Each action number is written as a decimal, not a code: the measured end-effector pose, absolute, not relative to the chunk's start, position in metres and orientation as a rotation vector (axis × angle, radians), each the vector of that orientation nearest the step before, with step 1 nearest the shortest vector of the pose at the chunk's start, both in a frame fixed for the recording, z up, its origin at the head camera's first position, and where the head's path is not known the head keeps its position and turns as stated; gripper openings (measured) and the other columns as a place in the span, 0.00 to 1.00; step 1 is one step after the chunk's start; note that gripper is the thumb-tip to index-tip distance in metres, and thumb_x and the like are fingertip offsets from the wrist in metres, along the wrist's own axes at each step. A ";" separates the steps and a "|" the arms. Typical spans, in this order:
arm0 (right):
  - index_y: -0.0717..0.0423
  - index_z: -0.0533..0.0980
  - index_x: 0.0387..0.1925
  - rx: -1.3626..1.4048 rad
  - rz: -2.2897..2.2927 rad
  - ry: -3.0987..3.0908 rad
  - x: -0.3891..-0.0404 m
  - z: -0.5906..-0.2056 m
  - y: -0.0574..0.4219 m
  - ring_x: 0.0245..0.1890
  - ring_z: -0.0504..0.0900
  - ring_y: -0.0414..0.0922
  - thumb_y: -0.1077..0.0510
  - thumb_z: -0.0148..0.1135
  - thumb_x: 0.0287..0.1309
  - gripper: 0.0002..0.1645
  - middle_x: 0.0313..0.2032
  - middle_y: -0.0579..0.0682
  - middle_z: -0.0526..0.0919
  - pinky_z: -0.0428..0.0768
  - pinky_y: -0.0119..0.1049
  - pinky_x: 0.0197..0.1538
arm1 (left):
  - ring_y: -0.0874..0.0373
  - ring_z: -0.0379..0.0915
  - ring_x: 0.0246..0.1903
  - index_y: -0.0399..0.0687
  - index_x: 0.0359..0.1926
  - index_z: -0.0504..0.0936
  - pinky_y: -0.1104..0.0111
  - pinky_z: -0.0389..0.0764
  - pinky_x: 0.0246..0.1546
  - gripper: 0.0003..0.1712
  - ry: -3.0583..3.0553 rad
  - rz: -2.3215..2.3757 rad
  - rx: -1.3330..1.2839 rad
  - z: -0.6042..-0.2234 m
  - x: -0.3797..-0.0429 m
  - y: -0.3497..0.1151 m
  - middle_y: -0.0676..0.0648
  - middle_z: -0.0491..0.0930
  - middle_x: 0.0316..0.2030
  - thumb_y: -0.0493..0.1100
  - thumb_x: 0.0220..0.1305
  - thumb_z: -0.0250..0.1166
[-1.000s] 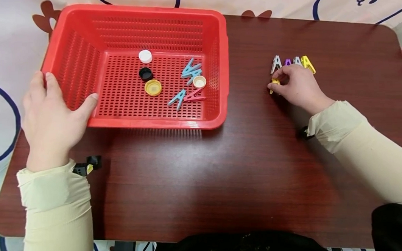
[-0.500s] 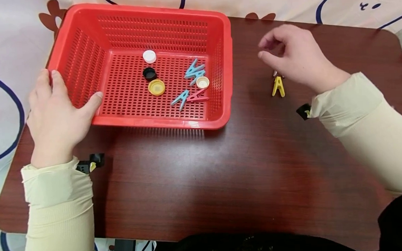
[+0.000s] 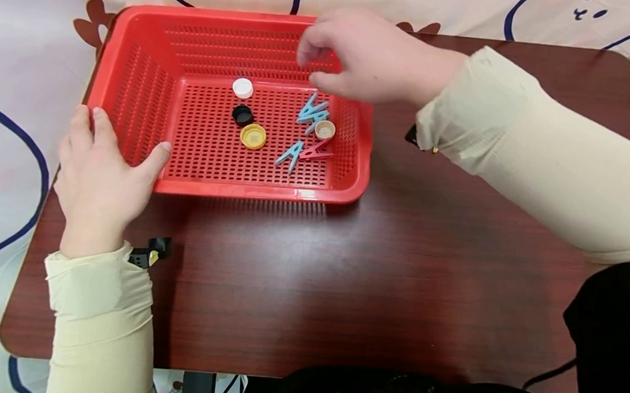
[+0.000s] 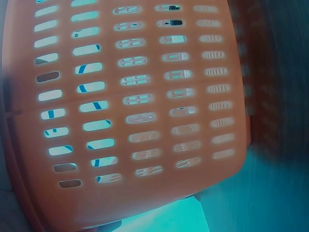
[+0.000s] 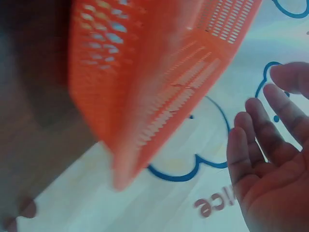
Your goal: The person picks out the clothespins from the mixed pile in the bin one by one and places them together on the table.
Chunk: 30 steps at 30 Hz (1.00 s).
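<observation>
My left hand (image 3: 105, 172) rests on the near left corner of a red plastic basket (image 3: 261, 190), its fingers stretched along the left rim and its thumb over the front rim. My right hand (image 3: 366, 57) hovers over the basket's back right corner, with nothing visible between thumb and fingers. In the right wrist view its fingers (image 5: 244, 150) are relaxed and spread. Inside the basket lie blue clothespins (image 3: 290, 156), a pink clothespin (image 3: 315, 152), and white (image 3: 243, 88), black (image 3: 242, 115), yellow (image 3: 253, 137) and cream (image 3: 324, 130) bottle caps. The clothespins on the table are hidden behind my right arm.
The basket stands at the back left of a dark brown wooden table (image 3: 298, 292). A pale cloth with printed cartoon figures (image 3: 470, 4) hangs behind it. In the left wrist view the basket's slotted wall (image 4: 106, 140) fills most of the picture.
My right hand has let go of a yellow clothespin, lifted away and moved left until over the basket. My left hand stays on the corner. The head view has shifted slightly.
</observation>
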State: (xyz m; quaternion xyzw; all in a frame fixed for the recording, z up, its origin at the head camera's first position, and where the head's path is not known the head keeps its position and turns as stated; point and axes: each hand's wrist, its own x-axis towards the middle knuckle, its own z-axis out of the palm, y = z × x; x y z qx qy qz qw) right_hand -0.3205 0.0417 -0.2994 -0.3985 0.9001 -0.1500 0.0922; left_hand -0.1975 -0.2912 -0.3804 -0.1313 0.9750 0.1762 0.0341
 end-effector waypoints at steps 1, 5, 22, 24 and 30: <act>0.63 0.80 0.54 -1.213 -0.433 2.665 -0.323 -0.297 0.035 0.55 0.76 0.53 0.59 0.57 0.70 0.17 0.53 0.57 0.82 0.71 0.48 0.65 | 0.31 0.40 0.76 0.37 0.82 0.39 0.26 0.60 0.62 0.56 3.000 0.542 -0.406 -0.381 -0.197 -0.291 0.35 0.39 0.80 0.64 0.70 0.53; 0.61 0.80 0.56 -1.269 -0.359 2.635 -0.332 -0.290 0.004 0.54 0.74 0.49 0.59 0.55 0.71 0.17 0.53 0.54 0.81 0.71 0.44 0.64 | 0.31 0.40 0.76 0.37 0.82 0.39 0.26 0.60 0.62 0.56 3.004 0.540 -0.414 -0.381 -0.197 -0.292 0.35 0.39 0.80 0.64 0.70 0.53; 0.57 0.76 0.64 -1.053 -0.141 2.486 -0.353 -0.334 -0.043 0.54 0.72 0.48 0.60 0.52 0.73 0.22 0.56 0.54 0.78 0.74 0.39 0.58 | 0.32 0.40 0.76 0.39 0.82 0.39 0.26 0.60 0.62 0.56 2.991 0.564 -0.404 -0.382 -0.200 -0.286 0.35 0.39 0.80 0.63 0.69 0.55; 0.58 0.75 0.66 -1.017 -0.106 2.468 -0.355 -0.340 -0.043 0.57 0.73 0.49 0.62 0.52 0.72 0.23 0.60 0.55 0.78 0.75 0.41 0.61 | 0.32 0.40 0.76 0.39 0.82 0.39 0.26 0.60 0.62 0.56 2.994 0.564 -0.399 -0.382 -0.201 -0.285 0.35 0.39 0.80 0.63 0.69 0.55; 0.61 0.77 0.61 -0.941 0.052 2.463 -0.360 -0.356 -0.042 0.47 0.75 0.50 0.65 0.47 0.72 0.21 0.54 0.58 0.81 0.76 0.40 0.53 | 0.33 0.39 0.76 0.40 0.82 0.39 0.26 0.59 0.62 0.56 2.991 0.570 -0.391 -0.382 -0.203 -0.282 0.36 0.38 0.81 0.64 0.69 0.54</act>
